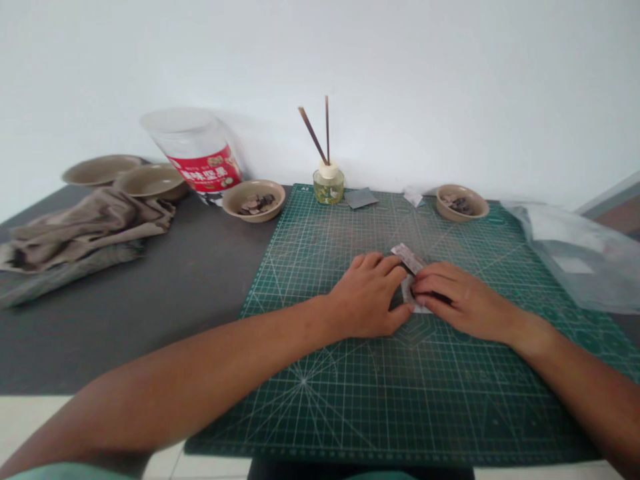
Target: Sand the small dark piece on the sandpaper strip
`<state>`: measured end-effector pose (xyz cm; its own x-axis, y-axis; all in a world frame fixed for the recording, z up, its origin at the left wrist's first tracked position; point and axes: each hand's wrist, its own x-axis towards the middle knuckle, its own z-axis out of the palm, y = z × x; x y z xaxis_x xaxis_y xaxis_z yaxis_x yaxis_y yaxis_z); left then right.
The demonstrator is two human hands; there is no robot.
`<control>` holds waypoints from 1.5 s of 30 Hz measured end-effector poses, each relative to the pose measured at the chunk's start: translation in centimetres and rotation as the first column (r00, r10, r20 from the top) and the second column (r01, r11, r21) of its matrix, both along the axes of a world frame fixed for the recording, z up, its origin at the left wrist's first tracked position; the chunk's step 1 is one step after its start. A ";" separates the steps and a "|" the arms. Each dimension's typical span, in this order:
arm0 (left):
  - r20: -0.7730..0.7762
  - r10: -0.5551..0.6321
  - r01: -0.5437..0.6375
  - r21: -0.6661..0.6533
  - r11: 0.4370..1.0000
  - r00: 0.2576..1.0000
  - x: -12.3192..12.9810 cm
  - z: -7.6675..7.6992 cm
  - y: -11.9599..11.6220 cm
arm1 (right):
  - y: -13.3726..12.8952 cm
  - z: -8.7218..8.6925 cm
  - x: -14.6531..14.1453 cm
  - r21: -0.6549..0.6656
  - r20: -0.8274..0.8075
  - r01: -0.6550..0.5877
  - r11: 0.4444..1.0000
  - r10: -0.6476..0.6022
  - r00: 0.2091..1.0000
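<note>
A small piece of pale, creased paper (407, 255) with printed marks lies on the green cutting mat (340, 393), between my two hands. My left hand (373, 293) rests at its left side, fingers bent onto the far part and thumb pressing the near corner. From the right, my right hand (457, 297) closes its fingers and thumb over the paper's right side. A dark strip shows between the fingers and the paper; what it is I cannot make out. Much of the paper is hidden under the fingers.
Two bowls of small brown pieces (254, 201) (461, 203) stand behind. Near the wall are a reed diffuser (329, 185), a grey square sheet (361, 198) and a white scrap (413, 196). Left: a clear tub (200, 157), bowls (103, 172) and crumpled cloth (85, 223). Right: a plastic bag (585, 260).
</note>
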<state>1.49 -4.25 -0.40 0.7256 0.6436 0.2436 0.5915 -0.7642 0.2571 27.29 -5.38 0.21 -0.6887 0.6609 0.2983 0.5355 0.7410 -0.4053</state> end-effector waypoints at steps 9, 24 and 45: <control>0.010 -0.003 0.003 0.026 1.000 1.000 0.1 -0.7 0.1 | -0.4 -0.2 -0.1 0.030 0.050 0.022 0.999 -0.023 0.998; 0.019 -0.060 0.060 0.014 0.998 0.998 -0.1 0.1 0.4 | -0.7 -0.4 0.5 0.166 0.009 0.090 0.982 -0.092 0.996; 0.055 -0.025 0.027 -0.046 0.999 0.998 -0.4 0.2 0.1 | 1.1 -0.6 1.9 0.257 0.057 0.233 0.938 -0.256 0.965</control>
